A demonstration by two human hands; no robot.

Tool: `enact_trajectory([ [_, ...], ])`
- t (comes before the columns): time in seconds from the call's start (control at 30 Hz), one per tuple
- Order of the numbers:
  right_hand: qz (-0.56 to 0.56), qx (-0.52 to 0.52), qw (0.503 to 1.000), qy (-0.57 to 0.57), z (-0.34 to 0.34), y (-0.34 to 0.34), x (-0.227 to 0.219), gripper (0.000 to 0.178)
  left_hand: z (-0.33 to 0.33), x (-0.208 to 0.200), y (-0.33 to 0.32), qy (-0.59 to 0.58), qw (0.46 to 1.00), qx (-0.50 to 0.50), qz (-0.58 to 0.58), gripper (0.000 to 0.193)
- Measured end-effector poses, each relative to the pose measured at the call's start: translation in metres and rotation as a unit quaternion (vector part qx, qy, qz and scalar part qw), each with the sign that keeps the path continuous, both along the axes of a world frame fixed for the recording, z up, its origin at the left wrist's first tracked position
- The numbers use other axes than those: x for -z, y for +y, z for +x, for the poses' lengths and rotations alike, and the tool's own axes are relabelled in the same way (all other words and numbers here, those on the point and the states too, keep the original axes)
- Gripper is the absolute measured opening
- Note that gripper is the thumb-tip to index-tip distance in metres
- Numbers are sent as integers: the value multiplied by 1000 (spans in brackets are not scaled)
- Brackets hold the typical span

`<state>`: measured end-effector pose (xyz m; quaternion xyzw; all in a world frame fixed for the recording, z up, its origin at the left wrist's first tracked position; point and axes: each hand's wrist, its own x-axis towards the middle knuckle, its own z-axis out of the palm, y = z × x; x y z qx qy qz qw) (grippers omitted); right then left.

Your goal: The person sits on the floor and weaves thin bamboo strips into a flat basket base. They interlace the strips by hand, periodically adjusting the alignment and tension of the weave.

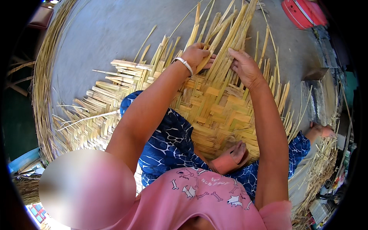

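Observation:
A woven mat of flat yellow-tan reed strips lies on the grey floor under and in front of me, its far edge ragged with loose strip ends. My left hand, with a silver bracelet at its wrist, is closed around a reed strip at that far edge. Just right of it, my right hand pinches the edge of a fan of upright reed strips between thumb and fingers. Some of its fingertips are hidden behind the strips. My sandalled foot rests on the mat's near part.
Long thin reeds lie in a bundle along the left. At the upper right is a red object with a pale band. A grey block and loose straw line the right side, near my other foot.

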<state>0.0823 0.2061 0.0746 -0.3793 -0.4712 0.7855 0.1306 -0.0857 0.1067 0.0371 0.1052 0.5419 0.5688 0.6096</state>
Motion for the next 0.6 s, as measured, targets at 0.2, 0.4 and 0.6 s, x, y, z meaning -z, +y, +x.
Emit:
enact_trajectory([
  [0.2,-4,37,999,37,1,1,0,32,10,-5,2,139,975,144,97,18],
  [0.4,-33,80,993,76,-4,4,0,31,6,-14,2,262,956,110,75,18],
  [0.6,41,46,997,-52,-12,3,6,29,-23,-26,1,183,982,-18,48,26],
])
